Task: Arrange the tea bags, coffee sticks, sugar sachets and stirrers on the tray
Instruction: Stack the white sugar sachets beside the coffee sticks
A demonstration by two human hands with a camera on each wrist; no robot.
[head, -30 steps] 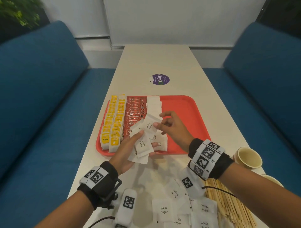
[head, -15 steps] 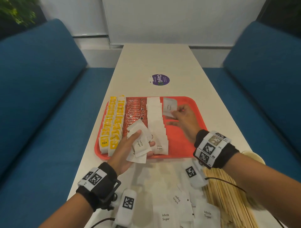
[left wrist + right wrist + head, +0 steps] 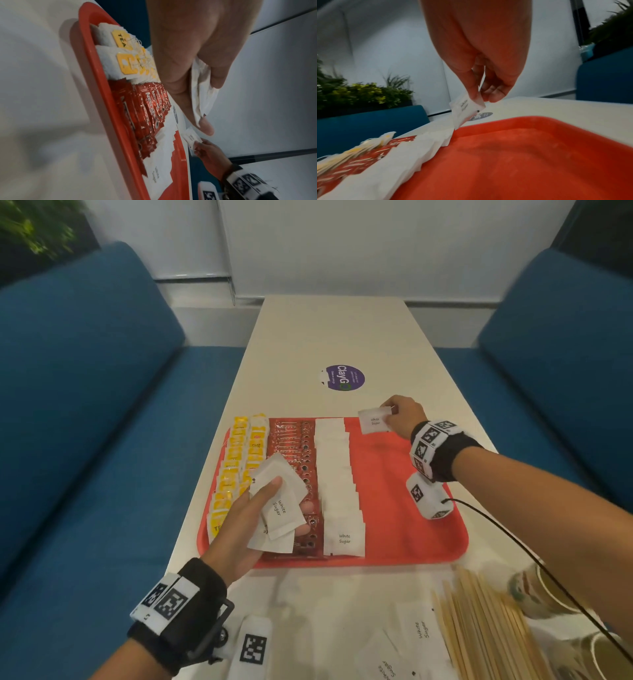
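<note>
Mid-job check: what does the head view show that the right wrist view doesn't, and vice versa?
Only the head view: the left hand holding a stack of sugar sachets, plus wooden stirrers and loose sachets off the tray.
Only the right wrist view: potted plants behind the sofa.
Both: the right hand pinching one sugar sachet above the red tray's far edge.

A flat red plastic tray [image 3: 411, 529] carries yellow-tagged white tea bags [image 3: 236, 470], glossy red coffee sticks [image 3: 298, 446] and white paper sugar sachets [image 3: 337, 474] on the cream tabletop [image 3: 335, 337], beside blue upholstered seats [image 3: 85, 392].
</note>
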